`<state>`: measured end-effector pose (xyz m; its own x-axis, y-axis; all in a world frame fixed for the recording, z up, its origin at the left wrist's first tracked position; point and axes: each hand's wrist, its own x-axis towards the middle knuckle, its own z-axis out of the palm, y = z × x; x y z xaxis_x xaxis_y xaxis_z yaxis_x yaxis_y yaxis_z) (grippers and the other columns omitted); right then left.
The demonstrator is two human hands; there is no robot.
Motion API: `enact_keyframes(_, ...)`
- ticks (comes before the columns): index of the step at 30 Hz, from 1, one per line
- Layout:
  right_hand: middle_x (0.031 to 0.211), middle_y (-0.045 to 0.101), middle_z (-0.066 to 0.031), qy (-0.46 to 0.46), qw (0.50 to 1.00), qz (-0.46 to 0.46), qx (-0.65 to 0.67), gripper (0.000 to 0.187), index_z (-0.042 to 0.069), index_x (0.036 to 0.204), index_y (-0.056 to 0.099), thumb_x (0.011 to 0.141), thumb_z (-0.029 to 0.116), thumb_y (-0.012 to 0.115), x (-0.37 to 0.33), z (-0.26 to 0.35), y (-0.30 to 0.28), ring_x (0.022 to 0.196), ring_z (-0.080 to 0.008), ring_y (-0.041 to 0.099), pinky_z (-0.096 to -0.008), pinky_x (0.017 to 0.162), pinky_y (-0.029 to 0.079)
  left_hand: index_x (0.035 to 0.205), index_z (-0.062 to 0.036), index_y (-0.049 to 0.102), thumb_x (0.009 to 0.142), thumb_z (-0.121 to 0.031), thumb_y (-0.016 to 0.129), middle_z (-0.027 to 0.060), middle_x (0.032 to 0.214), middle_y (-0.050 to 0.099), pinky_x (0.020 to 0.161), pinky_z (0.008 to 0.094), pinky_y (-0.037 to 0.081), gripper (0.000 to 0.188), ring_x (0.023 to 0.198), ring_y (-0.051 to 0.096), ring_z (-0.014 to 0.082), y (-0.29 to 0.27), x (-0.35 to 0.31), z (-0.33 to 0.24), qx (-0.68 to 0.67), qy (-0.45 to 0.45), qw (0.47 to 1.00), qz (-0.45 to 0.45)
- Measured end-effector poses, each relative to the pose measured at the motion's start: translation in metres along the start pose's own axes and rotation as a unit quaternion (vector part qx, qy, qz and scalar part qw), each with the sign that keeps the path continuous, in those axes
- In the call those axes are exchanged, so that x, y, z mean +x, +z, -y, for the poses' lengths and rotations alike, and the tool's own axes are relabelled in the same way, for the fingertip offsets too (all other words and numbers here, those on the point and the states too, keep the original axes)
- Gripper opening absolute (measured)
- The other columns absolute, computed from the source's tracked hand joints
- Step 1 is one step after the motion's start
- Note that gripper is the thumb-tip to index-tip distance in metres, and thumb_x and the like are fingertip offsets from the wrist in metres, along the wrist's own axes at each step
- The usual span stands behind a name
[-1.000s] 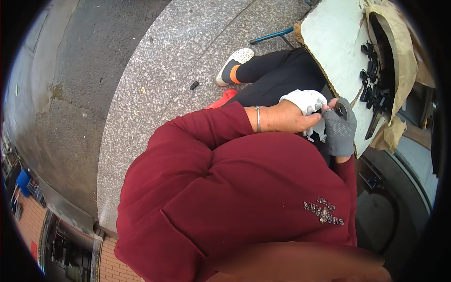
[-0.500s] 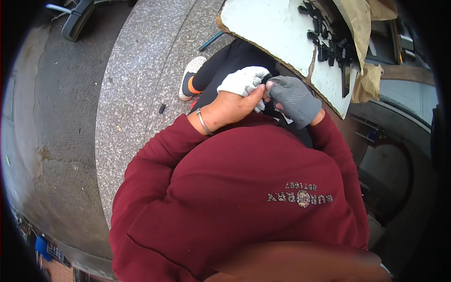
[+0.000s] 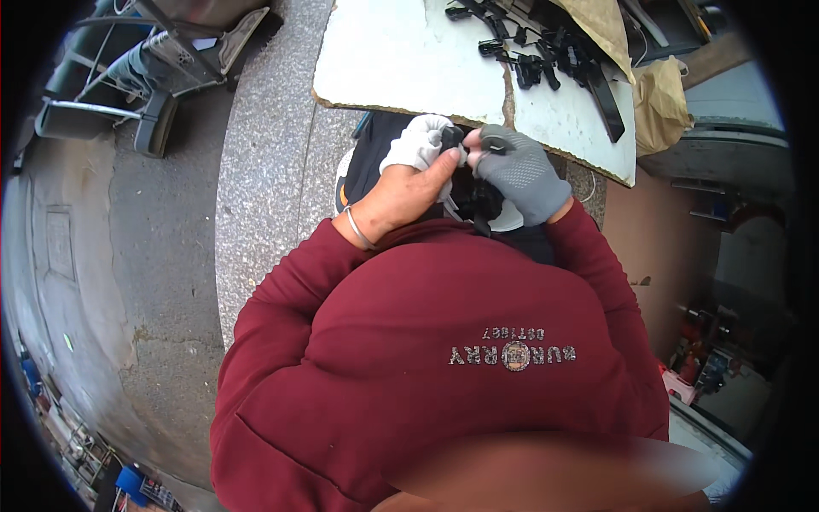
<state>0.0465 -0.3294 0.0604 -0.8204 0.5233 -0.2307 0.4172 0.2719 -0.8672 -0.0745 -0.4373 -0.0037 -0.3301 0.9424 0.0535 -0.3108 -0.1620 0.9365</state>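
My left hand [image 3: 415, 192], with a metal bangle at its wrist, is closed. Its bare thumb presses against a small black part [image 3: 452, 136] and a bunched white cloth or glove [image 3: 418, 145], which covers its fingers. My right hand [image 3: 525, 175] wears a grey dotted glove with bare fingertips. Its fingers are pinched together right beside the left thumb; what lies between them is too small to make out. Below the hands, over my lap, are more black pieces [image 3: 485, 203], partly hidden by the right hand.
A white board table [image 3: 401, 60] with a chipped edge stands just ahead. Several black parts with thin wires [image 3: 529, 68] lie on it beside a brown paper bag [image 3: 661, 98]. Speckled stone paving [image 3: 264, 162] runs on the left; a metal-framed chair [image 3: 153, 94] stands far left.
My view has turned, so the table sits further left and the chair shows more. Between my hands the black part now shows clearly, and black pieces appear below the right hand.
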Motion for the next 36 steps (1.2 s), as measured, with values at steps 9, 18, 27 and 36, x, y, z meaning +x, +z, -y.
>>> enact_keyframes(9,0.079,0.061,-0.0069,-0.273,0.949,-0.101,-0.121,0.013,0.006,0.086,0.06,0.074,0.005,0.063,-0.087,-0.068,-0.163,0.073,-0.0187,0.06,-0.0271,0.065,0.047,0.117,-0.0022,0.037,0.087,-0.005,0.041,0.0047,0.081,0.056,0.047,0.0187,0.039,0.03,0.052,0.044,0.0056,0.17,0.065,0.002,0.039,-0.041,0.997,0.042)
enact_keyframes(18,0.07,0.047,-0.0002,-0.164,0.972,-0.16,0.053,0.019,0.007,0.081,0.053,0.07,0.007,0.068,-0.171,-0.147,-0.298,0.064,-0.0092,0.047,-0.0232,0.061,0.042,0.114,-0.0028,0.042,0.085,-0.006,0.041,-0.0004,0.078,0.051,0.052,0.0181,0.038,0.029,0.059,0.044,0.0039,0.355,0.111,0.024,0.042,-0.156,0.967,0.197)
enact_keyframes(27,0.073,0.051,-0.0083,-0.244,0.959,-0.082,-0.12,0.016,0.003,0.077,0.052,0.082,0.018,0.053,-0.219,-0.183,-0.363,0.064,-0.0169,0.052,-0.0292,0.059,0.043,0.111,-0.0039,0.043,0.087,-0.008,0.043,0.0005,0.082,0.051,0.052,0.0177,0.035,0.024,0.059,0.041,0.0042,0.426,0.107,0.048,-0.01,-0.157,0.971,0.178)
enact_keyframes(36,0.059,0.058,-0.007,0.02,0.994,0.101,0.049,0.036,0.001,0.073,0.056,0.09,0.028,0.04,-0.21,-0.178,-0.335,0.05,-0.0166,0.055,-0.0296,0.053,0.046,0.108,-0.0001,0.044,0.085,0.0,0.042,0.0058,0.075,0.054,0.059,0.0207,0.042,0.023,0.062,0.054,0.0103,0.413,0.103,0.054,0.201,0.013,0.948,0.247)
